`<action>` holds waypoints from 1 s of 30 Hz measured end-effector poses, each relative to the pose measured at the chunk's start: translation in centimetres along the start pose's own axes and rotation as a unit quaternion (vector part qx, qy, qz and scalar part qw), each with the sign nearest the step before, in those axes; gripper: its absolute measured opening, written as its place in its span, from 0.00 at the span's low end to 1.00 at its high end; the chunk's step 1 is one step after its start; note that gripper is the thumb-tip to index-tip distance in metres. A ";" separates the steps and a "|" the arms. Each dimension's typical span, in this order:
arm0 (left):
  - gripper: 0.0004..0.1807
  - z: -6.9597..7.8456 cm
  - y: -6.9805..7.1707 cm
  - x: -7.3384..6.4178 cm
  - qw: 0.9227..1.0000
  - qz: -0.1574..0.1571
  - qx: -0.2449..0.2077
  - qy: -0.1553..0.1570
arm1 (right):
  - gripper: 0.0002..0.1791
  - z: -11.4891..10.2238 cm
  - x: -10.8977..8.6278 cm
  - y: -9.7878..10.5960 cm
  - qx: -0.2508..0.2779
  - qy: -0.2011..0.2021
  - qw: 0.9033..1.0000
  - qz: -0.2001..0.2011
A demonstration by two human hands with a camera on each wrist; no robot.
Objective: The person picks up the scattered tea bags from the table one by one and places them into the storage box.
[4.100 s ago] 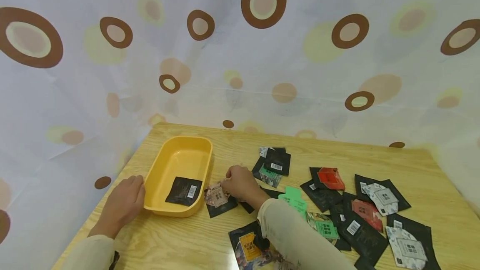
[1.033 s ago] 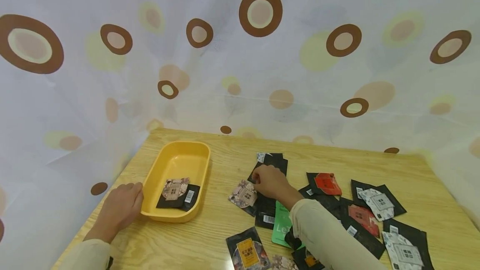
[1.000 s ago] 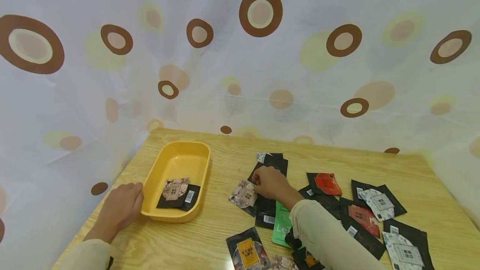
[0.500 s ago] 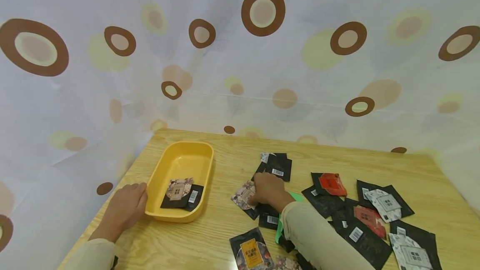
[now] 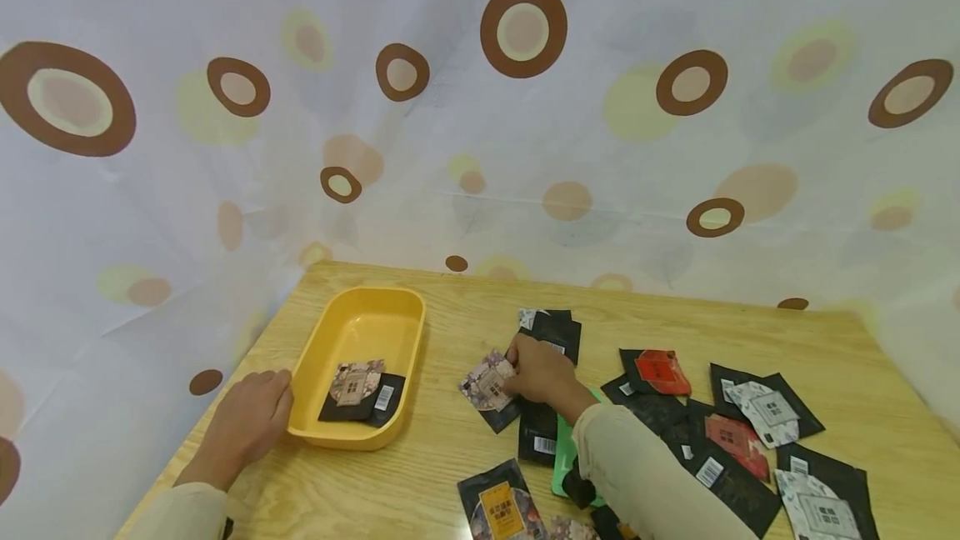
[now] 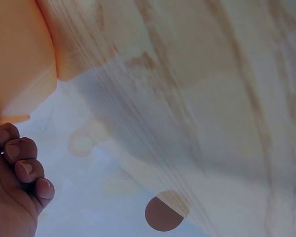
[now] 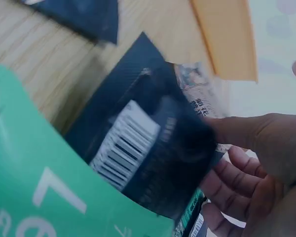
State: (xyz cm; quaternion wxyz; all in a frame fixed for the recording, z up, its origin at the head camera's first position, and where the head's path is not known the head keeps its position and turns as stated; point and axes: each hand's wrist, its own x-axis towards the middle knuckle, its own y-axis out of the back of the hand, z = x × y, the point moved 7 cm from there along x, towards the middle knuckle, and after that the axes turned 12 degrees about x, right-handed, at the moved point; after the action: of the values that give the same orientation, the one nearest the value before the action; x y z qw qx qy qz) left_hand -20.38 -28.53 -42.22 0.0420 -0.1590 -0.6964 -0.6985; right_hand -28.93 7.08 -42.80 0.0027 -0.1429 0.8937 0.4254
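Observation:
My left hand (image 5: 249,419) holds the left rim of a yellow plastic tray (image 5: 415,315); in the left wrist view its fingers (image 6: 27,168) curl under the tray's flange. Inside the tray lie a black sachet with a pink floral label (image 5: 352,390) and a plain black barcoded one (image 5: 388,397). My right hand (image 5: 543,372) pinches the right edge of another floral-label sachet (image 5: 486,382) between thumb and fingers, just right of the tray. In the right wrist view a black barcoded sachet (image 7: 138,143) overlaps the thumb tip and partly covers the floral one.
Several black, red-label (image 5: 660,369) and white floral sachets (image 5: 765,408) lie spread over the right of the wooden table (image 5: 360,490). A green packet (image 5: 564,452) is partly under my right forearm. A yellow-label sachet (image 5: 502,507) lies near the front. A patterned cloth (image 5: 450,123) hangs behind.
A floral-label sachet came into the tray over the black one. My right hand went right, back to the pile, and the floral sachet there has shifted slightly at its fingers. The left hand stays.

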 end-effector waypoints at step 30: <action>0.16 1.3 -0.4 0.6 1.000 -0.007 -0.003 -0.011 | 0.14 -8.2 2.4 -1.9 0.401 -0.034 0.915 -0.039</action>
State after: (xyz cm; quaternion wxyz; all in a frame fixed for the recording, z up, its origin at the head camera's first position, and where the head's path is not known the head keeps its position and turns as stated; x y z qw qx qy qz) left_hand -20.86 -27.11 -42.51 0.0285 -0.1619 -0.6960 -0.6989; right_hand -29.75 -0.86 -39.27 0.1071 -0.1500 0.9822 0.0357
